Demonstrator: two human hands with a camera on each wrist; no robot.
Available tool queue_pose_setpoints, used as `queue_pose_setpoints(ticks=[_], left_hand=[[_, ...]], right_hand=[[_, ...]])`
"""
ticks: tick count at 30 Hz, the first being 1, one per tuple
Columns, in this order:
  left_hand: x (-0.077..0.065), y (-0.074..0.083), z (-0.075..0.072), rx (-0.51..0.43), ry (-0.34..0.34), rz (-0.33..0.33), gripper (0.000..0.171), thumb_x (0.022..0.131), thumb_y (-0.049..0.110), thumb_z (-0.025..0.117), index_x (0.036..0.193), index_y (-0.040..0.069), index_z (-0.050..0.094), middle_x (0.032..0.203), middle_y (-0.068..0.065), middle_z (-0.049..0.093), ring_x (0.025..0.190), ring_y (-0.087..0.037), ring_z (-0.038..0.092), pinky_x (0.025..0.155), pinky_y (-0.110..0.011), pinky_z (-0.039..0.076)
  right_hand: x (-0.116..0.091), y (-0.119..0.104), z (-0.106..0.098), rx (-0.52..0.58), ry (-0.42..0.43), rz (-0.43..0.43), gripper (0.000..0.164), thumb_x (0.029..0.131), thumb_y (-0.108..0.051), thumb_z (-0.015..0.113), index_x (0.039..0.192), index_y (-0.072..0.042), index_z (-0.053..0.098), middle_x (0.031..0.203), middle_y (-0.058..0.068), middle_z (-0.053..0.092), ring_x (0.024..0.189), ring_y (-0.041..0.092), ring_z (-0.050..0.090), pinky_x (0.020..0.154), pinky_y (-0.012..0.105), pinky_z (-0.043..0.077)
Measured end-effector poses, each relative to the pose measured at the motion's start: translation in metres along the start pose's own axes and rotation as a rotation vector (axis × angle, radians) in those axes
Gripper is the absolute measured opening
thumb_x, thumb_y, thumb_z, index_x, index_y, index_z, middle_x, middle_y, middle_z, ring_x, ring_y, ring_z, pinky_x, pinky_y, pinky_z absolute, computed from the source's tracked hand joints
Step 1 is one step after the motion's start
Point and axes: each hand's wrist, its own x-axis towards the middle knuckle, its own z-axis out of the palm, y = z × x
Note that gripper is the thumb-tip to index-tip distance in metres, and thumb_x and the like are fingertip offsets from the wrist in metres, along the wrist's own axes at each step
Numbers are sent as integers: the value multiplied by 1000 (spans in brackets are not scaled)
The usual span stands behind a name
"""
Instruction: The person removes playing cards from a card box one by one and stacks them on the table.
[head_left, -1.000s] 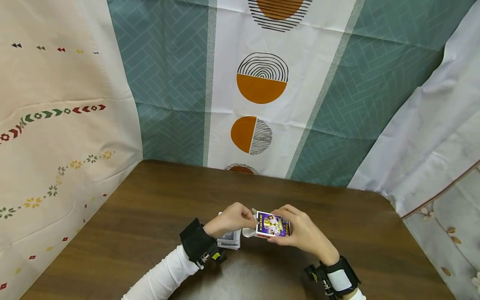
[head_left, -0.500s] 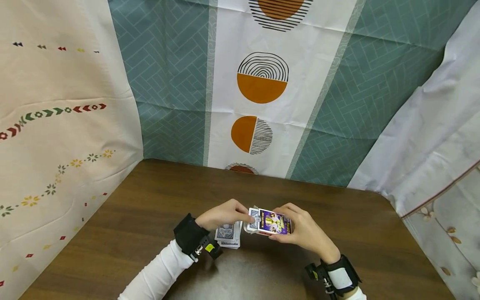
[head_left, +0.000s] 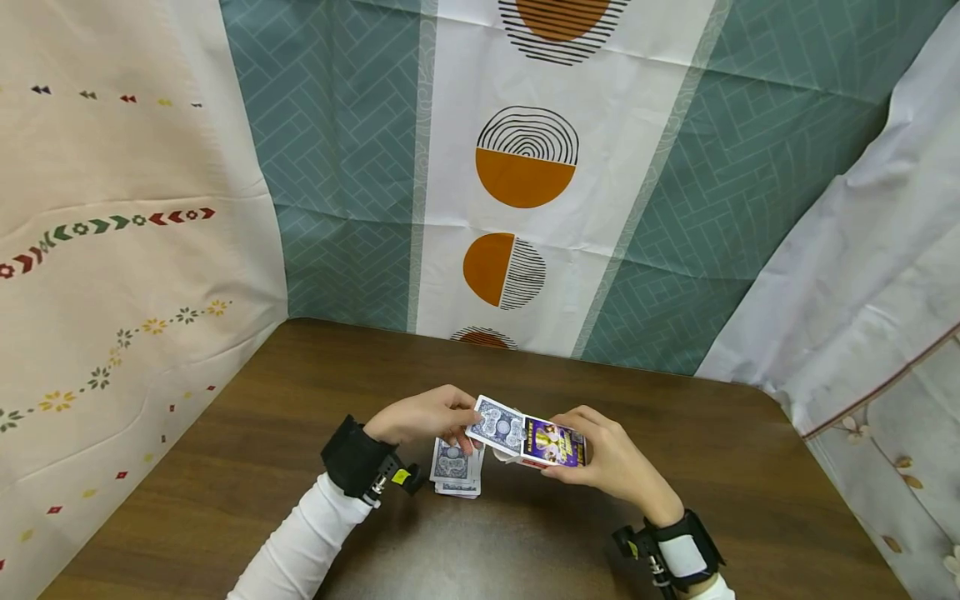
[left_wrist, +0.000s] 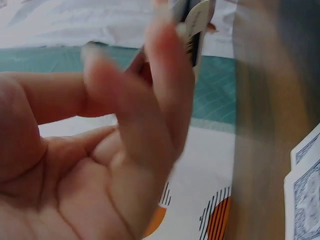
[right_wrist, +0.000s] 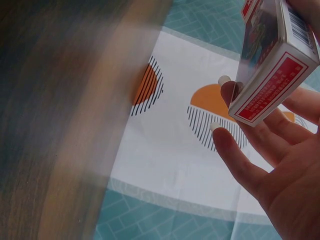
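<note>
In the head view my left hand pinches a blue-and-white patterned playing card by its left end. The card's other end meets the open left end of a purple card box. My right hand grips that box by its right end, thumb on the near side and fingers on the far side. The right wrist view shows the box's white and red end panel. Below my left hand, a small pile of playing cards lies back up on the table, partly covered by my fingers.
The brown wooden table ends at a hanging green and white cloth behind. A cream cloth hangs along the left side, a white one along the right. Each wrist wears a black strap with a camera.
The left hand has drawn the card leftward out of the box, so much more of its back shows. The right hand and box have barely shifted.
</note>
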Motion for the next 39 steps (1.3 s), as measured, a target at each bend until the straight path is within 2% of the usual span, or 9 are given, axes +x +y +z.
queue_pose_setpoints(ticks=[2, 5, 9, 13, 18, 24, 31, 35, 39], left_hand=[[-2, 1, -3, -36, 6, -6, 25, 101, 7, 45, 111, -10, 59, 90, -18, 67, 65, -13, 65, 66, -23, 51], [-5, 1, -7, -32, 44, 6, 23, 100, 5, 46, 112, -12, 56, 90, -17, 68, 65, -13, 65, 72, -25, 52], [-6, -1, -14, -9, 115, 26, 21, 97, 3, 50, 111, -12, 54, 82, -11, 66, 66, -13, 63, 74, -27, 51], [-7, -4, -22, -40, 162, 6, 28, 95, 3, 53, 118, -13, 49, 85, -9, 64, 67, -14, 60, 75, -28, 52], [-5, -17, -37, -90, 200, -24, 33, 94, 3, 55, 121, -13, 45, 87, -9, 62, 71, -16, 59, 80, -32, 50], [0, -40, -50, -81, 244, -41, 24, 94, 0, 56, 112, -15, 57, 89, -8, 61, 72, -14, 56, 81, -34, 49], [15, -66, -48, -28, 249, -135, 20, 92, -3, 58, 107, -13, 64, 83, -5, 62, 70, -10, 57, 73, -26, 51], [18, -69, -43, 21, 270, -167, 18, 90, -4, 59, 104, -12, 66, 81, -5, 63, 67, -10, 56, 68, -23, 51], [21, -69, -36, 99, 338, -195, 12, 86, -6, 63, 96, -10, 69, 77, -6, 63, 61, -9, 56, 64, -23, 51]], right_hand=[[0, 0, 0, -1, 0, 3, 55, 69, -38, 86, 113, -11, 66, 105, -2, 62, 84, 6, 56, 67, 19, 50], [0, 0, -1, 2, -1, 9, 55, 69, -37, 86, 113, -11, 66, 105, -3, 62, 84, 6, 56, 67, 19, 50], [-1, 0, -1, 8, -6, 20, 54, 70, -38, 86, 113, -12, 66, 105, -3, 61, 84, 6, 55, 67, 19, 50], [0, 0, -1, -1, -6, 20, 54, 70, -37, 86, 113, -11, 66, 105, -3, 61, 84, 5, 55, 67, 19, 50], [0, 0, -1, -13, -8, 19, 55, 70, -38, 86, 113, -10, 66, 105, -2, 62, 83, 5, 55, 66, 19, 50], [-1, 2, 0, -17, -11, 25, 56, 70, -39, 86, 113, -10, 66, 105, -2, 62, 82, 5, 54, 66, 19, 49], [-3, 5, 2, -13, -15, 35, 56, 70, -41, 85, 113, -11, 66, 104, -3, 61, 81, 5, 54, 66, 18, 49], [-2, 7, 3, 0, -13, 30, 55, 70, -42, 85, 112, -11, 66, 104, -3, 61, 82, 5, 54, 65, 20, 50], [-2, 7, 3, 10, -11, 28, 55, 70, -41, 85, 111, -11, 66, 103, -3, 61, 82, 5, 54, 64, 22, 51]])
